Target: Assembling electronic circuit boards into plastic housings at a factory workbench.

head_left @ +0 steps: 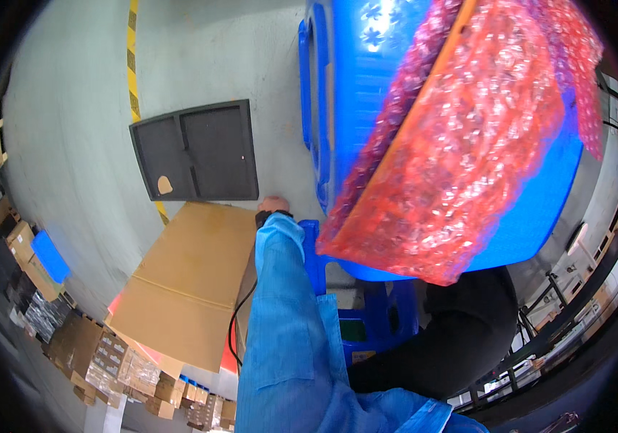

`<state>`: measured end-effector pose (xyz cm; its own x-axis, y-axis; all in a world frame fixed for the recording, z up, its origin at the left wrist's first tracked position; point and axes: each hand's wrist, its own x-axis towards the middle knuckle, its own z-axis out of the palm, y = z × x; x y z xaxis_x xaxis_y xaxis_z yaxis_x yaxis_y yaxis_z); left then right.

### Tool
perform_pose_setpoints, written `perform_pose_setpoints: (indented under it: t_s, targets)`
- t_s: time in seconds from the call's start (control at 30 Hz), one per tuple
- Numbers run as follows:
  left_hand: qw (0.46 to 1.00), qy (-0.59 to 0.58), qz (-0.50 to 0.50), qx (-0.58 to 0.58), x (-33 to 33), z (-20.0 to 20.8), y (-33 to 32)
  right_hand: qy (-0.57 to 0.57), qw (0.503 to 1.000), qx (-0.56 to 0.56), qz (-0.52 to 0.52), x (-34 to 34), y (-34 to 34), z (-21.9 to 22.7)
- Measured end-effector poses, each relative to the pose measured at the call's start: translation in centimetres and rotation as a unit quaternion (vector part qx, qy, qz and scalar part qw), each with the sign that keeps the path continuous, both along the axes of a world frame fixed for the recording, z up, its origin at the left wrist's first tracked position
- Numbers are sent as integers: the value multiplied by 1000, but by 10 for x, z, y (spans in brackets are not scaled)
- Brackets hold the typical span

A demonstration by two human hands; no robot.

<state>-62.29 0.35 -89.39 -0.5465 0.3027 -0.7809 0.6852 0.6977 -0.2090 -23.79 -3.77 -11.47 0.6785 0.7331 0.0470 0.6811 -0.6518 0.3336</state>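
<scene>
My left arm, in a blue sleeve, reaches forward from the lower edge. My left hand (273,204) is by the near right corner of a black divided tray (218,155) and the far edge of a brown cardboard sheet (186,270). Its fingers are hidden, so I cannot tell whether it grips either one. To its right, red bubble wrap (460,151) with a thin orange edge lies over a blue plastic surface (540,209). My right hand is out of the picture.
A yellow and black floor strip (132,61) runs past the tray. Beside my sleeve hangs a black cable (234,328). Blue plastic legs (388,310) and a black-clothed leg (446,339) are at the lower right. Stacked cartons (110,353) stand at the lower left.
</scene>
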Motion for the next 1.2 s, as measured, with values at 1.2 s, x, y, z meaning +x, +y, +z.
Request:
perform_pose_setpoints:
  t_s: [1.2]
  targets:
    - [975,-205,37,79,181,69,90,-2,998,51,41,7,27,-29]
